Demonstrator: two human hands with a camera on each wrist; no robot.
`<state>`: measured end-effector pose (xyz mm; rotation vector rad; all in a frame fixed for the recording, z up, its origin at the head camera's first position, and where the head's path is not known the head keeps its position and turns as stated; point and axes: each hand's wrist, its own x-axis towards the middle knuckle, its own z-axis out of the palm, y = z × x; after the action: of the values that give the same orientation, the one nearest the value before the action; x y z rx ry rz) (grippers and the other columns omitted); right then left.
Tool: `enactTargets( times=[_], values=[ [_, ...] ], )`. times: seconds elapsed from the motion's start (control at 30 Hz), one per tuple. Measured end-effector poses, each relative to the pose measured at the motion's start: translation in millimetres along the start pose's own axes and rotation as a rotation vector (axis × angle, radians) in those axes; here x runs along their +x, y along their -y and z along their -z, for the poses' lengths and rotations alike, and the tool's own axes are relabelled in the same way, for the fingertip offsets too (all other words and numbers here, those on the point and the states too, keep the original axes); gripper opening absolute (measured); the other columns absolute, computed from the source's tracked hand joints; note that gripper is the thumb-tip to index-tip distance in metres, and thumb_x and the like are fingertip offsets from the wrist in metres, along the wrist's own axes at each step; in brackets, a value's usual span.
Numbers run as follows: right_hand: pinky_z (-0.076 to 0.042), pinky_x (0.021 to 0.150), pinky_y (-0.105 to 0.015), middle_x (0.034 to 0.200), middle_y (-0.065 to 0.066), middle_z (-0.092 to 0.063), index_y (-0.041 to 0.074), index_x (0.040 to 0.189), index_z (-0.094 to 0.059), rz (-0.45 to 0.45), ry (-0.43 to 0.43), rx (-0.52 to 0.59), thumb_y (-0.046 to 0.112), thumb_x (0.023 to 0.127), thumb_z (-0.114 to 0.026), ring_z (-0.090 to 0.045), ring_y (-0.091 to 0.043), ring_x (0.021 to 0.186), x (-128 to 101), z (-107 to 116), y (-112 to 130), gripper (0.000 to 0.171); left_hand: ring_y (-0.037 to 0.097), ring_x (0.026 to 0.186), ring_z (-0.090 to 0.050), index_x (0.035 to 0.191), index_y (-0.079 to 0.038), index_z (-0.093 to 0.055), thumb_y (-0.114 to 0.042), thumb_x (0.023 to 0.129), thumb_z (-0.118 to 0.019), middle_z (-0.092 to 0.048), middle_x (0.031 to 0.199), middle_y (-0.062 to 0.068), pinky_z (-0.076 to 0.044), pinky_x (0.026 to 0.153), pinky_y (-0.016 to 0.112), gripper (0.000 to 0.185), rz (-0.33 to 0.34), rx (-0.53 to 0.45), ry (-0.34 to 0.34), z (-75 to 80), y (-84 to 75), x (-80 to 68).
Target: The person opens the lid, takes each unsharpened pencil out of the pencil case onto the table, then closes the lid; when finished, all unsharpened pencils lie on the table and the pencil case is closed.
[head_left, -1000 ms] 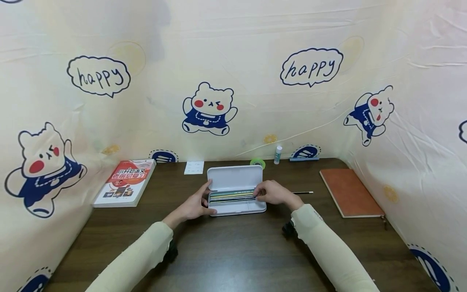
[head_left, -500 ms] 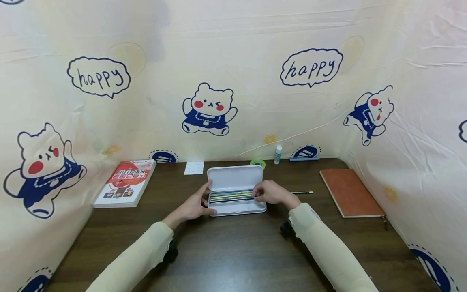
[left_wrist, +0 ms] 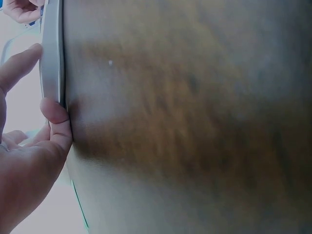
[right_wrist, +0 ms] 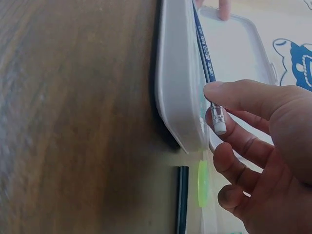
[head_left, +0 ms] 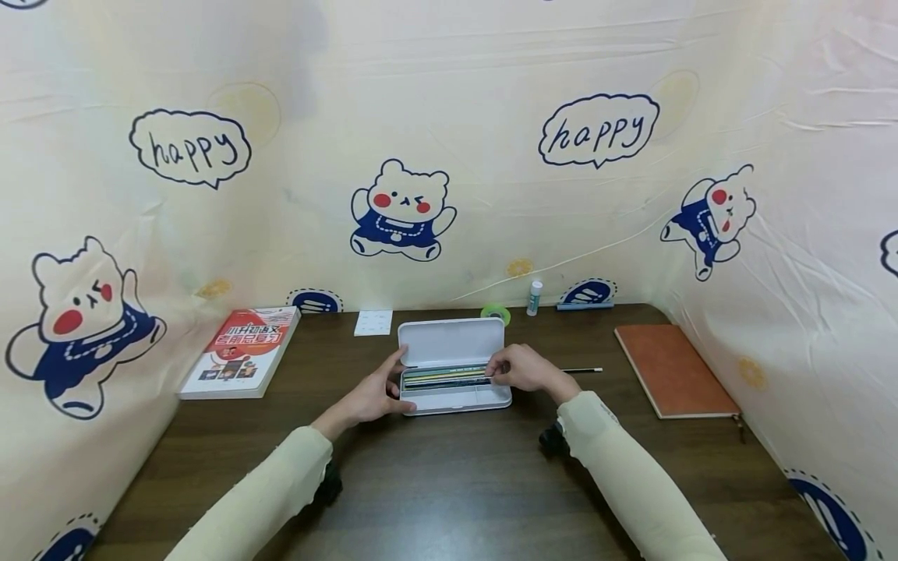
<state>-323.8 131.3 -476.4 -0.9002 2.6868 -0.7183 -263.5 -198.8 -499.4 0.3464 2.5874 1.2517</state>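
A white pencil case (head_left: 452, 343) lies on the table with its lid raised at the back. Several pencils (head_left: 438, 375) in green, yellow and dark colours lie lengthwise in its rear compartment. My left hand (head_left: 368, 396) holds the case by its left end, fingers spread between lid and front corner. At the case's right end, my right hand (head_left: 522, 368) pinches a dark pencil (right_wrist: 207, 56) between thumb and index finger, just by its metal band and white eraser. That pencil slants along the inside of the case, and its far end is hidden in the right wrist view.
To the right of the case lies a dark pencil (head_left: 589, 370). Behind are green tape (head_left: 495, 313), a glue stick (head_left: 535, 298), a blue pen (head_left: 585, 306) and a white paper (head_left: 373, 322). A book (head_left: 242, 354) lies left, a brown notebook (head_left: 675, 372) right.
The right hand has shifted very slightly left over the case, with the dark pencil lower among the others. The left hand and the case have stayed in place.
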Motion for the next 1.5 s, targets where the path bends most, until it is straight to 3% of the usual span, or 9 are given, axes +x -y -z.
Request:
enactTargets(
  times=[0.43, 0.87, 1.27, 1.5],
  values=[
    [-0.046, 0.07, -0.029, 0.085, 0.003, -0.068, 0.015, 0.095, -0.076, -0.032, -0.072, 0.08, 0.015, 0.091, -0.072, -0.055, -0.015, 0.077, -23, 33, -25, 0.006, 0.018, 0.091, -0.056, 0.161, -0.026, -0.01, -0.022, 0.079, -0.086, -0.047, 0.145, 0.016, -0.046, 0.076, 0.03, 0.112, -0.004, 0.002, 0.0, 0.1, 0.8, 1.0],
    [-0.046, 0.073, -0.032, 0.091, -0.001, -0.073, 0.012, 0.096, -0.076, -0.133, -0.155, 0.124, 0.013, 0.091, -0.072, -0.056, -0.017, 0.082, -67, 63, -67, 0.007, 0.018, 0.091, -0.056, 0.161, -0.026, -0.009, -0.021, 0.079, -0.086, -0.047, 0.145, 0.017, -0.046, 0.078, 0.03, 0.113, 0.003, -0.001, 0.006, 0.9, 0.1, 0.0],
    [-0.048, 0.08, -0.036, 0.095, -0.002, -0.074, 0.012, 0.099, -0.076, -0.26, -0.128, 0.082, 0.011, 0.093, -0.067, -0.059, -0.018, 0.087, -101, 71, -109, 0.011, 0.018, 0.092, -0.055, 0.161, -0.027, -0.009, -0.023, 0.079, -0.086, -0.047, 0.146, 0.016, -0.045, 0.079, 0.031, 0.113, 0.014, 0.007, 0.005, 0.3, -1.2, 0.5],
    [-0.046, 0.081, -0.035, 0.095, -0.001, -0.073, 0.014, 0.097, -0.077, -0.273, -0.093, 0.068, 0.012, 0.092, -0.068, -0.057, -0.018, 0.086, -107, 67, -124, 0.01, 0.018, 0.094, -0.055, 0.161, -0.028, -0.009, -0.025, 0.079, -0.086, -0.047, 0.147, 0.015, -0.045, 0.08, 0.031, 0.112, 0.026, 0.018, 0.007, 0.5, -1.4, 0.9]
  ],
)
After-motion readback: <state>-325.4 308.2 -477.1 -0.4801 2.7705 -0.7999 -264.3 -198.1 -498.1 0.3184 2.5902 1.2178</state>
